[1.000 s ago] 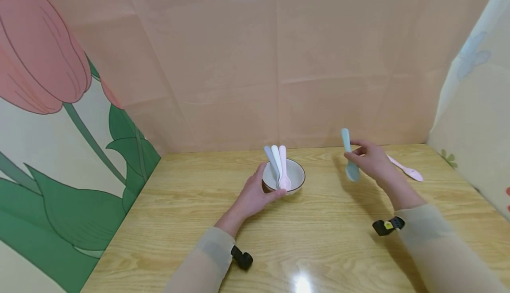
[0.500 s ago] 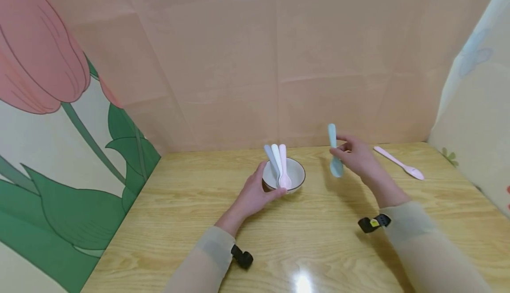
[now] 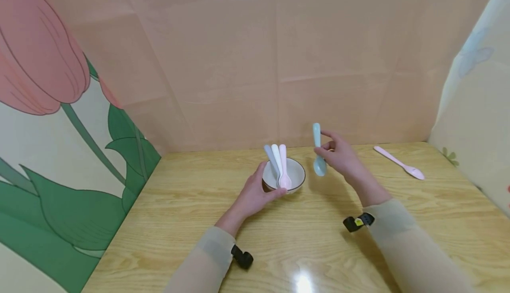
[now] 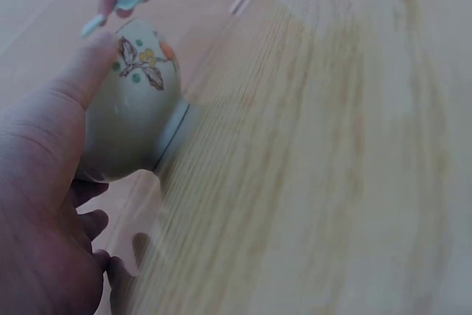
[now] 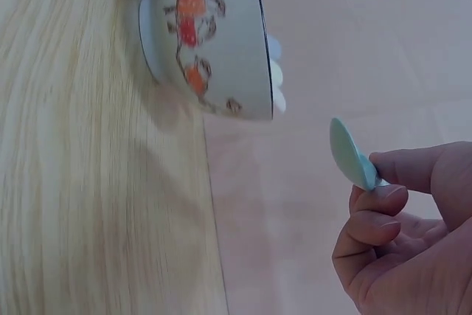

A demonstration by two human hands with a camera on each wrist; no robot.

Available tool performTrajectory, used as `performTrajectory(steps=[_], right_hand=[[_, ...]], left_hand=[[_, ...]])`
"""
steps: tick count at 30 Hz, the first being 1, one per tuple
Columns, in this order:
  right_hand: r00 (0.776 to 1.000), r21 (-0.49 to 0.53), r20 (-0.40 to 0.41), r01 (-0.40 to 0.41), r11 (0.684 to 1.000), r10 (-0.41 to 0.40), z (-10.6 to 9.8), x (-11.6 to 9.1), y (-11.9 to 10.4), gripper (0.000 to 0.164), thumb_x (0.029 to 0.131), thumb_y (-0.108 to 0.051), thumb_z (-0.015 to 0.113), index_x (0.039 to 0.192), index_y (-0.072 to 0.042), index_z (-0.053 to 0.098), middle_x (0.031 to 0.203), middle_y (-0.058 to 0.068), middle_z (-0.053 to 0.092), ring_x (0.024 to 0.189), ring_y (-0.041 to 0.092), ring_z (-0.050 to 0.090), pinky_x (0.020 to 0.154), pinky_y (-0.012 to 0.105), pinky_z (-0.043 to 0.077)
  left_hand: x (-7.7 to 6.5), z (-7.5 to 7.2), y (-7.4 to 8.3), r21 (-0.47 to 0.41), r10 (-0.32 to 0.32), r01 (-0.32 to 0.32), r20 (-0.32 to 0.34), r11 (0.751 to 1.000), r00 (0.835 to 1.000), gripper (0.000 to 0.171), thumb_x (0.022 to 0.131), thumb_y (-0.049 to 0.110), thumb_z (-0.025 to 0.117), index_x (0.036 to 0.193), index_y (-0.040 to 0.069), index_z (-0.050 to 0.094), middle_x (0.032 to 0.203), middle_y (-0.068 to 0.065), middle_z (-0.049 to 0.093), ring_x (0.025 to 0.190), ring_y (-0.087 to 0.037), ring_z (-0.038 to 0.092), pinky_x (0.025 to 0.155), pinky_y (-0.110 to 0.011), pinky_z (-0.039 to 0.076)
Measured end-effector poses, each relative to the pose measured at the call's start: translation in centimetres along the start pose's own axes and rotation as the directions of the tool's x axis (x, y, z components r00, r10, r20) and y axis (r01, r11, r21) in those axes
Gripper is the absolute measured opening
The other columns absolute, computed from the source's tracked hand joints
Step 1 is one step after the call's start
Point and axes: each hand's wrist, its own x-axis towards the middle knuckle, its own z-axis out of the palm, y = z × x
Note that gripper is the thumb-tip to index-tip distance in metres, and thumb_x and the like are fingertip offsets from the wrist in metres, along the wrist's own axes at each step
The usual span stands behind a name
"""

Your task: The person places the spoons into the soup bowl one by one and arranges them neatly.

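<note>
From the head, the right hand (image 3: 339,155) pinches a pale-blue spoon (image 3: 317,139), near upright, scoop (image 3: 320,167) down, just right of the patterned bowl (image 3: 296,173). From the left wrist, the left hand (image 4: 44,189), nearer the bowl, grips its side. From the right wrist, the scoop slants toward the bowl, apart from it.

Bright glare on near tabletop (image 3: 295,244)

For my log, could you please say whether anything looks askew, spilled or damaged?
Nothing looks spilled or damaged; only a slim pink spoon lies askew on the wood-grain table, apart from the round white bowl.
</note>
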Motion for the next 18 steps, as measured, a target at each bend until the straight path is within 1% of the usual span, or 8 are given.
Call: performTrajectory(steps=[7,13,15,18], right_hand=[[1.0,0.077,0.025,0.005,0.997,-0.007,1.7,0.4,-0.9,0.083,0.11,-0.02,0.07,0.177,-0.013,0.021,0.116,0.021,0.064,0.097,0.029,0.067,0.082,0.031,0.055],[0.999,0.117,0.034,0.005,0.993,-0.009,3.0,0.4,-1.6,0.087,0.11,-0.015,0.07,0.178,-0.016,0.016,0.115,0.023,0.063,0.095,0.029,0.066,0.084,0.036,0.058],[0.999,0.127,0.039,0.016,0.992,-0.021,3.4,0.5,-1.7,0.088,0.109,-0.014,0.07,0.178,-0.016,0.016,0.113,0.022,0.064,0.093,0.027,0.065,0.082,0.037,0.058],[0.998,0.142,0.04,0.035,0.989,-0.041,4.1,0.6,-1.7,0.088,0.109,-0.011,0.071,0.178,-0.016,0.016,0.109,0.022,0.065,0.09,0.026,0.065,0.076,0.034,0.057]], left_hand=[[0.1,0.0,-0.2,-0.001,0.005,-0.005,0.004,1.0,1.0,0.1,0.094,0.057,0.087,0.171,0.023,0.033,0.151,-0.004,0.059,0.138,-0.023,0.057,0.117,-0.052,0.044],[0.1,0.0,-0.2,0.006,0.002,-0.002,0.013,1.0,1.0,0.102,0.095,0.056,0.086,0.172,0.023,0.03,0.154,-0.003,0.057,0.14,-0.023,0.056,0.118,-0.051,0.044],[0.1,0.0,-0.2,0.005,0.001,-0.001,0.014,1.0,1.0,0.102,0.095,0.056,0.086,0.173,0.023,0.029,0.155,-0.004,0.057,0.14,-0.023,0.056,0.118,-0.052,0.044],[0.1,0.0,-0.1,0.01,-0.009,0.009,0.016,1.0,1.0,0.103,0.095,0.057,0.085,0.173,0.023,0.028,0.157,-0.004,0.056,0.141,-0.023,0.055,0.118,-0.053,0.043]])
